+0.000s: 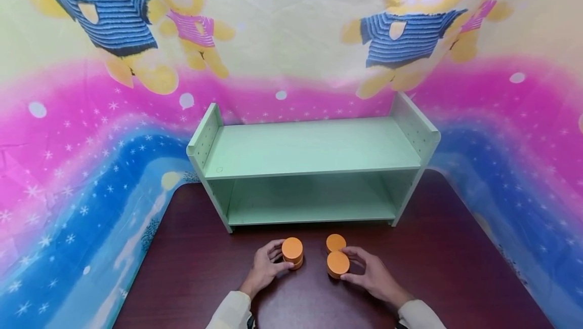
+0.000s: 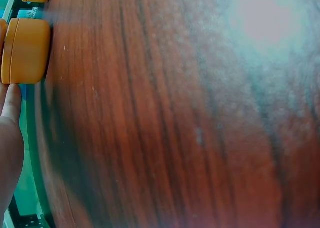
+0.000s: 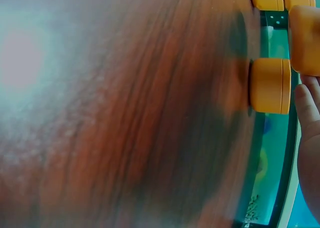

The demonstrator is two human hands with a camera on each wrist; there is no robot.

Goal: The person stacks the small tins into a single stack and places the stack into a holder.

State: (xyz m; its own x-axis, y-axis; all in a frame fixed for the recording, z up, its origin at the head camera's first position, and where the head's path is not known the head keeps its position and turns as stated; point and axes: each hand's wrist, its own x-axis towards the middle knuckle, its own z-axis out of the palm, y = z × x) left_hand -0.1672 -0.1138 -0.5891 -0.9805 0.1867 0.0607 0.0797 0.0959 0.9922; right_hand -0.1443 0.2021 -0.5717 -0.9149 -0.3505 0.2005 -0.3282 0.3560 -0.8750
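Note:
In the head view my left hand (image 1: 266, 265) pinches an orange round lidded jar (image 1: 292, 249) between thumb and fingers. That jar sits over a second orange jar (image 1: 298, 265), mostly hidden below it. My right hand (image 1: 374, 274) pinches another orange jar (image 1: 338, 263) by its right side. In the right wrist view this held jar (image 3: 306, 40) is off the table, higher than a jar (image 3: 269, 85) standing on the tabletop. The standing jar (image 1: 335, 242) shows just behind the held one in the head view. Only part of the left hand (image 2: 10, 148) shows in the left wrist view.
A pale green two-level shelf (image 1: 309, 149) stands on the dark reddish-brown table (image 1: 182, 268), behind the jars. Patterned cloth with bears (image 1: 273, 30) hangs behind and along both sides of the table.

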